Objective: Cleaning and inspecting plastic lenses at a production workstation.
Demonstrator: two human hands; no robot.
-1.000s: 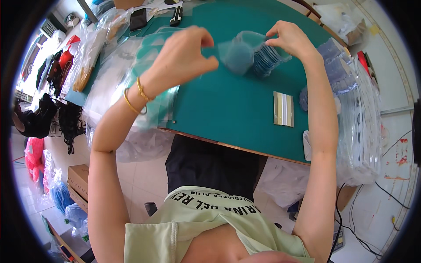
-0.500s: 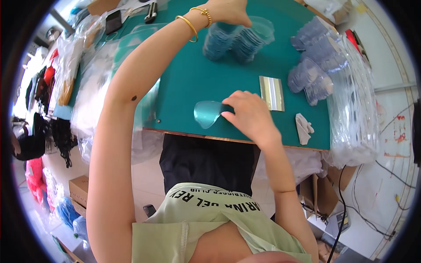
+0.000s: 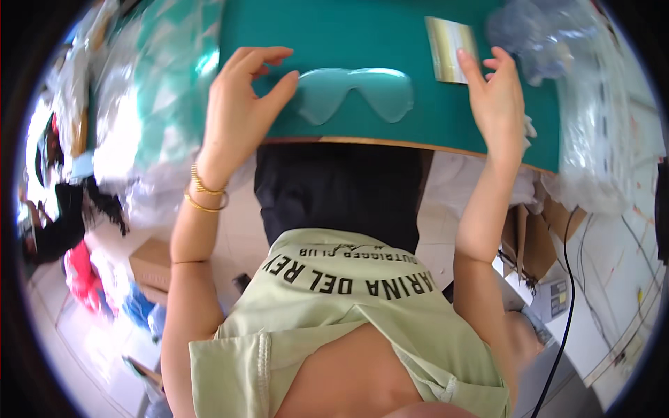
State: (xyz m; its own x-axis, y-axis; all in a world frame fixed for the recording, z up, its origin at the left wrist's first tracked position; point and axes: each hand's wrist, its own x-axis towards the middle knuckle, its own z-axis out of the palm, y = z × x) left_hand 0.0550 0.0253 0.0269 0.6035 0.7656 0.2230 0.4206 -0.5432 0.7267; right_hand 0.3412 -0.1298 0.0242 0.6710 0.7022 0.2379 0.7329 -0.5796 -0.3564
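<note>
Lens (image 3: pixel 354 78), see-through, blue-tinted, goggle-shaped, lies on the green surface (image 3: pixel 327 35) near its close edge, between the two hands. Long axis runs left-right, roughly along that edge; nearly straight side faces away from the person, nose notch and both rounded lobes point toward the person. Left hand (image 3: pixel 244 111) sits at the lens's left end, thumb and fingers parted; thumb tip right at the lens edge, contact or slight gap, cannot tell. Right hand (image 3: pixel 496 104) is well apart from the lens, thumb and fingers also apart, nothing seen in the grasp; thumb overlaps the right side of a striped piece (image 3: pixel 448 49), gold and silver-white bands running away from the person, touch unclear. Writing: shirt (image 3: pixel 334 279), pale green, carries large black block capitals in a curved line plus smaller lettering, all upside down from this view, readable, not copied; carton (image 3: pixel 150 259) at lower left has faint marks, too small to read. Gold bracelets (image 3: pixel 205 195) on left wrist. Plastic sheets (image 3: pixel 178 76) on the left, clear over green. Right side: clear plastic bundle (image 3: pixel 592 125), blurred pile of clear pieces (image 3: pixel 540 38) just beyond the right hand. Black cable (image 3: pixel 568 279) hangs lower right.
</note>
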